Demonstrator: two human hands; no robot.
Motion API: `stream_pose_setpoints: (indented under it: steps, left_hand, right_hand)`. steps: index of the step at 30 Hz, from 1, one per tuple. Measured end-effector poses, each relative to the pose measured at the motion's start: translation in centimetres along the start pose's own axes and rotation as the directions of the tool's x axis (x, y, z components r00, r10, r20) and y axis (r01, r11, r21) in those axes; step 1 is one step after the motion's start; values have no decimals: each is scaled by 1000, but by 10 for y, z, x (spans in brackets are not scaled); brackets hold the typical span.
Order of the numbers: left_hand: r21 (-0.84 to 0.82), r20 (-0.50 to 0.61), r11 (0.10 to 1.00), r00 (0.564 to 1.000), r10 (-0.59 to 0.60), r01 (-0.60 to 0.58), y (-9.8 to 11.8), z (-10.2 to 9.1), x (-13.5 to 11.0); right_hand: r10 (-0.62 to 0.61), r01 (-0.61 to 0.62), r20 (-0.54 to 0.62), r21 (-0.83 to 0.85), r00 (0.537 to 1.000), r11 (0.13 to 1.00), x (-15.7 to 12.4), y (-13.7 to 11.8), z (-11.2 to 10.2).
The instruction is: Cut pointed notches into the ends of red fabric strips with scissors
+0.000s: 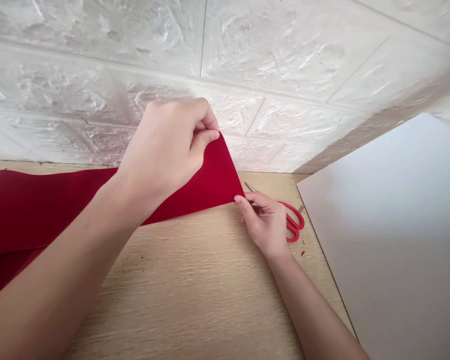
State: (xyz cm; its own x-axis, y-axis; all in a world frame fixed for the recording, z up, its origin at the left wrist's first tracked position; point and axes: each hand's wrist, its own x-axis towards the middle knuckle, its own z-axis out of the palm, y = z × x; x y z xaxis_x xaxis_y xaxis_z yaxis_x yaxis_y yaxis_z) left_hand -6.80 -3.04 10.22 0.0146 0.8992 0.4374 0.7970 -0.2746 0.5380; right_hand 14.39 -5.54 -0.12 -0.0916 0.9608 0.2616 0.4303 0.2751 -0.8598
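A long piece of red cloth [30, 210] stretches from the left edge to the middle of the wooden table [195, 285]. My left hand [165, 145] is raised above the table and pinches the cloth's upper corner between thumb and fingers. My right hand [264, 220] rests on the table at the cloth's lower right corner, its fingertips pinching that corner. Red-handled scissors [294, 222] lie on the table just behind and to the right of my right hand, partly hidden by it.
A white textured brick-pattern wall [277, 65] rises close behind the table. A large white board [393, 235] covers the right side of the table. A few tiny red scraps [302, 252] lie near the scissors.
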Motion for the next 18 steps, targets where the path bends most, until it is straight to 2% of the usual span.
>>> stream_pose_setpoints:
  steps: [4,9,18]
  left_hand:
    - [31,-6,999,1000,-14,14,3,-2,0]
    - [61,13,998,1000,-1,0,4,-2,1]
    - [62,13,998,1000,1,-2,0,-2,2]
  right_hand:
    - [65,-63,-21,56,998,996,0,1,0]
    - [125,-126,12,154,992,980,1,4,1]
    - [138,-150,72,207,988,967,2,3,0]
